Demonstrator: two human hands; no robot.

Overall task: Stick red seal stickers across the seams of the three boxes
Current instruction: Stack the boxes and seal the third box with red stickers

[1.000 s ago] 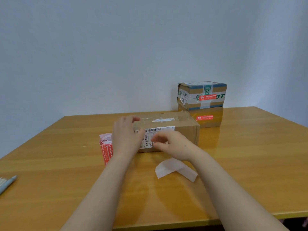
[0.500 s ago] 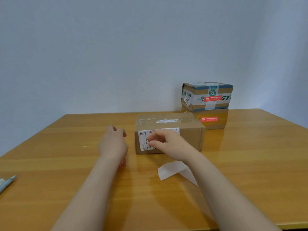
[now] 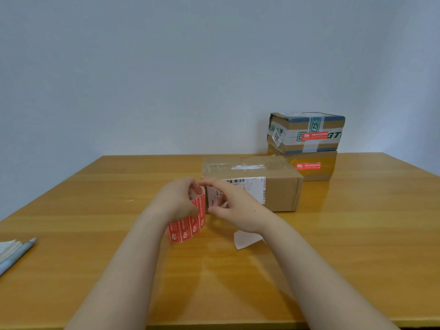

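Observation:
A brown cardboard box (image 3: 278, 189) with a white shipping label lies mid-table, its taped top seam facing up. My left hand (image 3: 177, 201) grips a roll of red seal stickers (image 3: 188, 228) lifted in front of the box's left end. My right hand (image 3: 234, 207) is at the roll's top edge, fingertips pinched there; what they pinch is hidden. At the back right two boxes are stacked: the top box (image 3: 307, 132) with green tape and the lower box (image 3: 314, 166) each carry a red sticker on the front.
A white scrap of backing paper (image 3: 246, 239) lies on the wooden table (image 3: 357, 234) under my right wrist. A blue pen (image 3: 17, 254) and some paper lie at the left edge. A plain wall stands behind the table.
My left hand left the box, went down to the sticker roll and lifted it. My right hand moved left from the box front to meet the roll.

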